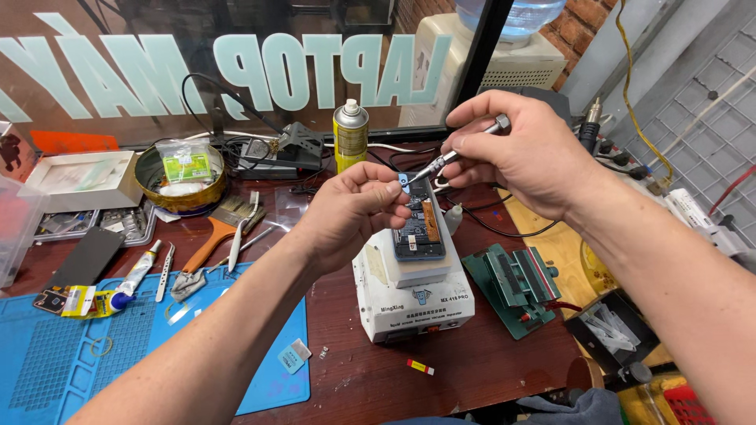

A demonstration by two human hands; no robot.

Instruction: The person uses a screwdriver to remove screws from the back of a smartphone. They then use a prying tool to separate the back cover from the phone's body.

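Right hand (pixel 524 153) clamped on a screwdriver (pixel 457 153), left hand (pixel 354 208) pinching a small blue part (pixel 403 179) over the opened phone (pixel 419 220).

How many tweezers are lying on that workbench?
2 that I can make out: one pair of tweezers by the glue tube at the blue mat's top edge, another pair beside the orange-handled brush. Clutter may hide more.
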